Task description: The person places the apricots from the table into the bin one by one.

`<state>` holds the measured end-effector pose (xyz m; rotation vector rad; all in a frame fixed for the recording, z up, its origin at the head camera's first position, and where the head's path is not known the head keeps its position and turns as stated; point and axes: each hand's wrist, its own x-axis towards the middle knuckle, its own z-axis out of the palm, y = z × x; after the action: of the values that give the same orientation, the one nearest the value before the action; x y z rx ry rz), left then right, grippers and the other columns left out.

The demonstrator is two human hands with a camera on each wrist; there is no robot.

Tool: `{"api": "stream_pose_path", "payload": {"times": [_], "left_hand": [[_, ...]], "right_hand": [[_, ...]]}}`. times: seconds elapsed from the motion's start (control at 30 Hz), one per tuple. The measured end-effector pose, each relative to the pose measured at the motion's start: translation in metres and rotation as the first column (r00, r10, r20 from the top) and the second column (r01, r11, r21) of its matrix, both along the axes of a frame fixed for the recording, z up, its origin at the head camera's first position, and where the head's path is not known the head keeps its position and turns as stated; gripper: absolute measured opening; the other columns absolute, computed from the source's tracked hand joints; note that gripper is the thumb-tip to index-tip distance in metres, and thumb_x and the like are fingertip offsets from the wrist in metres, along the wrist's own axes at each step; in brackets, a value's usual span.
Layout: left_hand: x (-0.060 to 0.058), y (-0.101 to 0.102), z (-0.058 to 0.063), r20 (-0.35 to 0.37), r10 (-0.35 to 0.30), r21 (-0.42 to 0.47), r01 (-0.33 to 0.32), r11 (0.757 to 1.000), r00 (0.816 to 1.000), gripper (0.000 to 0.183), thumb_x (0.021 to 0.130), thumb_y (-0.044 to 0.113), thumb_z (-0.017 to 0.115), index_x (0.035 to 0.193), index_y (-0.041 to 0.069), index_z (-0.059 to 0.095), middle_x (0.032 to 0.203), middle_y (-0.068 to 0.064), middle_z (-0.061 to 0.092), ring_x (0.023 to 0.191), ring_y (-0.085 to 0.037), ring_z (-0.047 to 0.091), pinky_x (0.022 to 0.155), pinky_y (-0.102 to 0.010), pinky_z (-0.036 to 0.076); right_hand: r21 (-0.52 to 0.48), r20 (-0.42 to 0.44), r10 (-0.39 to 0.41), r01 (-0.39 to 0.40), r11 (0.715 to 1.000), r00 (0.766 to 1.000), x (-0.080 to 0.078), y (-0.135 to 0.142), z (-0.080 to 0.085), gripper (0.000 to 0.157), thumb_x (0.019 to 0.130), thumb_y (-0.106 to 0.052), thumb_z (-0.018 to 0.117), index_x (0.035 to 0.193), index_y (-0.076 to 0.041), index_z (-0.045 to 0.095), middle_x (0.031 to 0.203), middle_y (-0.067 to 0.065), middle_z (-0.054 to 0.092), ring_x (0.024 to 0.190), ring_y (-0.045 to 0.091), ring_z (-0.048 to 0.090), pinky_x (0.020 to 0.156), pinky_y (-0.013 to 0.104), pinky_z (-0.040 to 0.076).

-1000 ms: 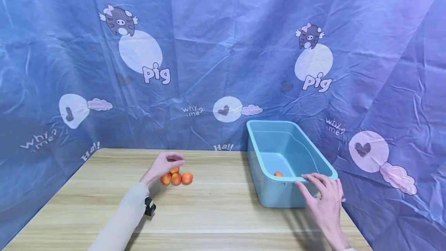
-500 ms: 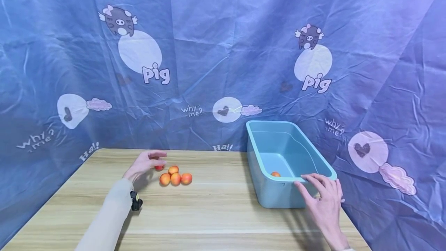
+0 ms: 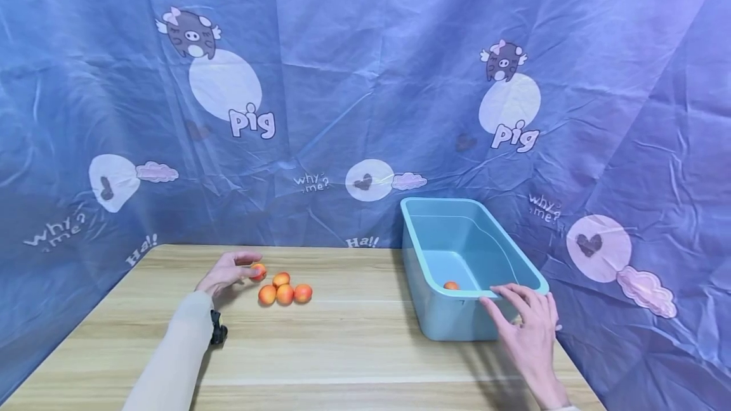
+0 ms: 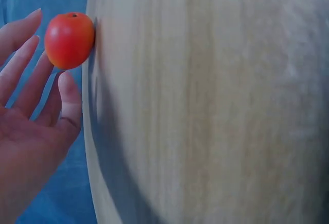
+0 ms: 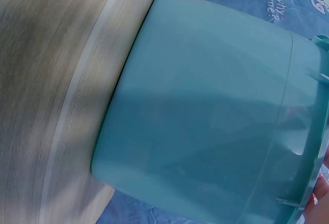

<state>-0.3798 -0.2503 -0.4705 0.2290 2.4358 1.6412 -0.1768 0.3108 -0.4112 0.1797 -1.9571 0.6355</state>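
In the head view my left hand (image 3: 226, 274) is at the back left of the table, fingers spread loosely beside a round red-orange fruit (image 3: 259, 272). The left wrist view has this fruit (image 4: 69, 40) just beyond the thumb and fingertips, with no closed grip around it. Several similar fruits (image 3: 284, 294) lie clustered to its right. At the right stands a blue-green plastic bin (image 3: 425, 271), one more fruit (image 3: 451, 285) on its floor. My right hand (image 3: 528, 328) holds the bin's near rim between thumb and fingers; in the right wrist view the bin's side (image 5: 205, 111) hides most of that hand.
A light wood-grain table (image 3: 342, 360) carries everything. Behind it and along both sides hangs a blue cloth (image 3: 331, 100) with pig prints, close to the table's back edge. A dark device (image 3: 218, 328) is strapped to the left wrist.
My left hand has moved left, from above the fruit cluster to the single fruit behind it at the left. The right hand stays at the bin's rim.
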Motion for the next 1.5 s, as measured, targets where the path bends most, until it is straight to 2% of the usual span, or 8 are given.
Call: {"api": "stream_pose_path", "payload": {"times": [0.2, 0.53, 0.8, 1.0, 1.1, 1.27, 1.4, 1.5], "left_hand": [[0.000, -0.001, -0.003, 0.056, -0.041, 0.057, 0.038, 0.998, 0.998, 0.063, 0.086, 0.012, 0.072, 0.140, -0.004, 0.045, 0.123, -0.017, 0.066, 0.099, -0.016, 0.065, 0.082, -0.035, 0.046], [-0.002, 0.000, -0.008, 0.019, -0.044, 0.032, 0.044, 0.999, 0.999, 0.061, 0.082, 0.002, 0.072, 0.137, -0.008, 0.048, 0.116, -0.014, 0.068, 0.090, -0.010, 0.059, 0.075, -0.029, 0.050], [0.005, -0.003, -0.012, 0.134, -0.209, 0.363, 0.148, 0.920, 0.969, 0.062, 0.084, -0.006, 0.061, 0.140, -0.010, 0.035, 0.102, -0.007, 0.065, 0.093, -0.018, 0.060, 0.089, -0.035, 0.052], [0.002, 0.002, -0.004, 0.039, -0.079, 0.096, 0.075, 0.993, 0.996, 0.055, 0.083, 0.007, 0.074, 0.131, -0.008, 0.050, 0.107, -0.008, 0.070, 0.087, -0.015, 0.061, 0.072, -0.031, 0.052], [0.002, 0.005, 0.000, 0.060, -0.104, 0.182, 0.092, 0.979, 0.993, 0.055, 0.087, 0.010, 0.072, 0.133, -0.008, 0.048, 0.109, -0.010, 0.069, 0.092, -0.021, 0.062, 0.079, -0.037, 0.054], [0.005, 0.008, 0.000, 0.148, -0.170, 0.438, 0.090, 0.895, 0.974, 0.053, 0.091, 0.012, 0.067, 0.137, -0.001, 0.043, 0.120, -0.015, 0.061, 0.109, -0.036, 0.058, 0.094, -0.047, 0.050], [0.008, 0.016, 0.005, 0.126, -0.118, 0.443, 0.051, 0.895, 0.985, 0.051, 0.089, 0.015, 0.072, 0.133, 0.009, 0.049, 0.128, -0.016, 0.056, 0.122, -0.045, 0.051, 0.102, -0.054, 0.045], [0.007, 0.025, 0.014, 0.031, -0.100, 0.352, 0.083, 0.932, 0.994, 0.046, 0.088, 0.018, 0.073, 0.130, 0.007, 0.054, 0.129, -0.021, 0.058, 0.120, -0.041, 0.055, 0.101, -0.053, 0.045]], "right_hand": [[-0.001, 0.005, -0.005, 0.005, 1.000, 1.000, 0.001, 0.000, 0.000, 0.032, 0.062, -0.007, 0.087, 0.093, -0.007, 0.075, 0.094, 0.013, 0.066, 0.098, 0.023, 0.050, 0.113, 0.063, 0.015], [-0.001, 0.027, -0.010, 0.010, 1.000, 1.000, 0.002, -0.001, 0.002, 0.032, 0.064, -0.008, 0.087, 0.093, -0.006, 0.075, 0.096, 0.013, 0.066, 0.099, 0.024, 0.050, 0.113, 0.063, 0.014], [0.007, 0.032, -0.007, 0.007, 1.000, 0.999, 0.001, -0.001, 0.001, 0.032, 0.063, -0.007, 0.087, 0.093, -0.006, 0.075, 0.095, 0.013, 0.066, 0.098, 0.026, 0.050, 0.113, 0.064, 0.015], [0.005, 0.009, -0.005, 0.004, 1.000, 1.000, 0.002, -0.001, 0.002, 0.033, 0.062, -0.007, 0.087, 0.093, -0.007, 0.075, 0.094, 0.013, 0.067, 0.098, 0.023, 0.050, 0.113, 0.063, 0.015], [0.002, 0.002, -0.006, 0.006, 1.000, 1.000, 0.001, -0.001, 0.003, 0.033, 0.062, -0.008, 0.087, 0.093, -0.007, 0.075, 0.094, 0.012, 0.067, 0.098, 0.023, 0.050, 0.113, 0.062, 0.015], [0.011, 0.002, -0.004, 0.004, 1.000, 1.000, 0.001, 0.000, 0.002, 0.033, 0.062, -0.008, 0.087, 0.093, -0.007, 0.075, 0.094, 0.013, 0.067, 0.098, 0.024, 0.050, 0.113, 0.061, 0.016], [0.015, 0.003, -0.005, 0.005, 1.000, 1.000, 0.001, 0.001, 0.000, 0.032, 0.063, -0.009, 0.086, 0.093, -0.006, 0.075, 0.094, 0.013, 0.066, 0.098, 0.022, 0.050, 0.112, 0.063, 0.016], [0.010, 0.003, -0.007, 0.007, 1.000, 1.000, 0.001, 0.001, 0.000, 0.032, 0.063, -0.009, 0.086, 0.092, -0.006, 0.075, 0.094, 0.014, 0.066, 0.099, 0.020, 0.050, 0.111, 0.065, 0.017]]}}
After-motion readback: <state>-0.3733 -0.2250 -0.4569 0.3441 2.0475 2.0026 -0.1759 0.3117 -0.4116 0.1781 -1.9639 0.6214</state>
